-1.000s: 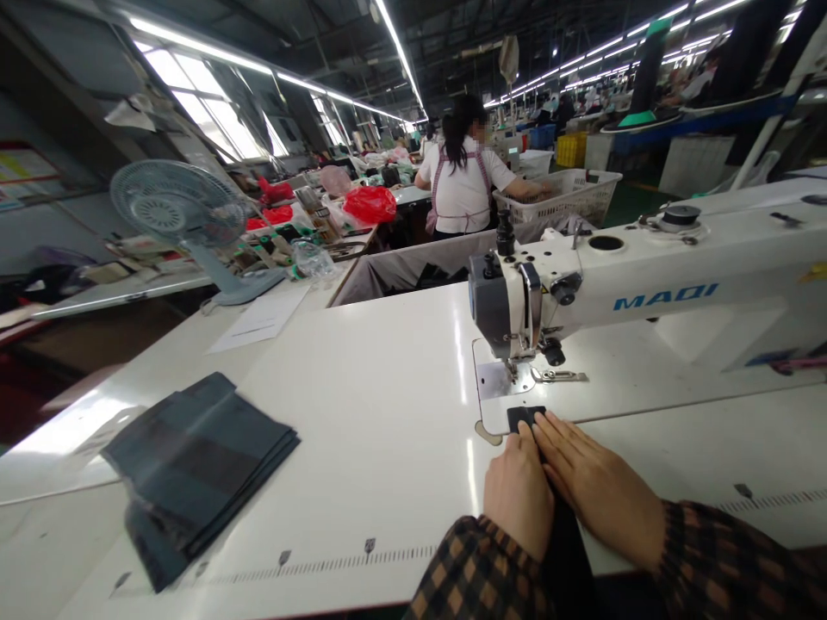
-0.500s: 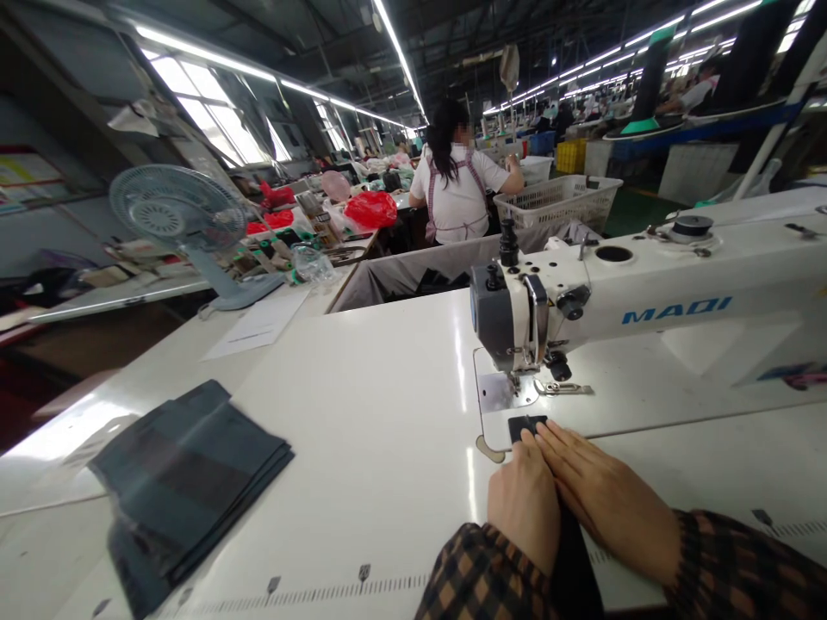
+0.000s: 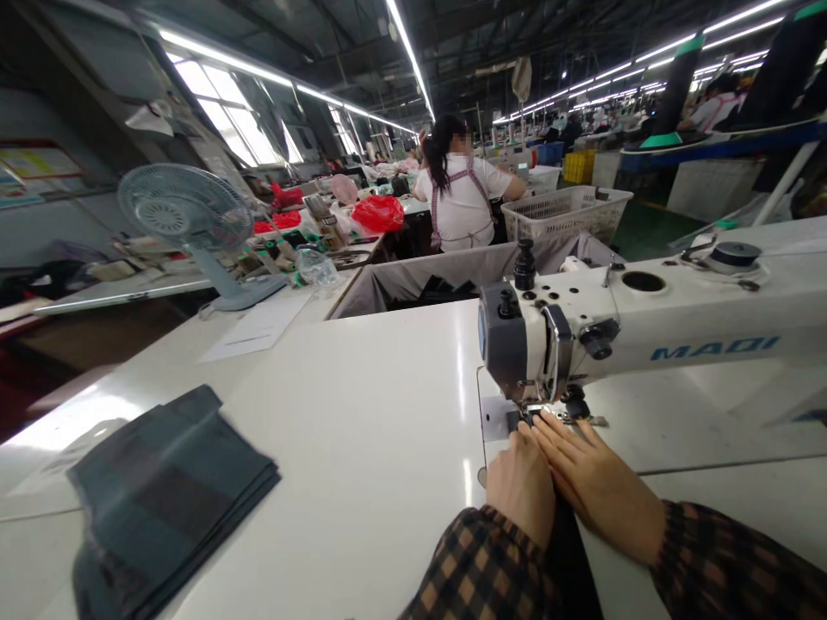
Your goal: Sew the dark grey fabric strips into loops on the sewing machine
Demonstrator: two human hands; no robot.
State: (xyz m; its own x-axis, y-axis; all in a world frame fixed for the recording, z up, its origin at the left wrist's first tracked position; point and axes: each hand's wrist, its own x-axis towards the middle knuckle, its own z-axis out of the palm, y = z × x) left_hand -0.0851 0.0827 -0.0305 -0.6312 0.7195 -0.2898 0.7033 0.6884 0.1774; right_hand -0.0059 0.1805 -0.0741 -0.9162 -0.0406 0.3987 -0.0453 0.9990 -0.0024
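Note:
A sewing machine point(image 3: 556, 344) with a white body and a grey head end stands on the white table. A folded strip of black fabric point(image 3: 572, 560) runs from the lower edge up to the needle area, its front end at the presser foot. My left hand point(image 3: 522, 486) is closed on the strip, fingers curled under and partly hidden. Beside it, my right hand point(image 3: 600, 474) lies flat with outstretched fingers, pressing the strip close to the foot. The fabric under both hands is mostly covered.
A stack of dark folded fabric point(image 3: 168, 491) lies at the left on the table. Behind it are a paper sheet point(image 3: 258, 327) and a grey fan point(image 3: 187, 215). A cloth-lined bin point(image 3: 368, 288) adjoins the far edge. Beyond are a co-worker point(image 3: 462, 198) and a white basket point(image 3: 562, 215).
Both hands have pushed the black strip forward, and its front end has gone from just short of the presser foot to the foot. The view has shifted slightly.

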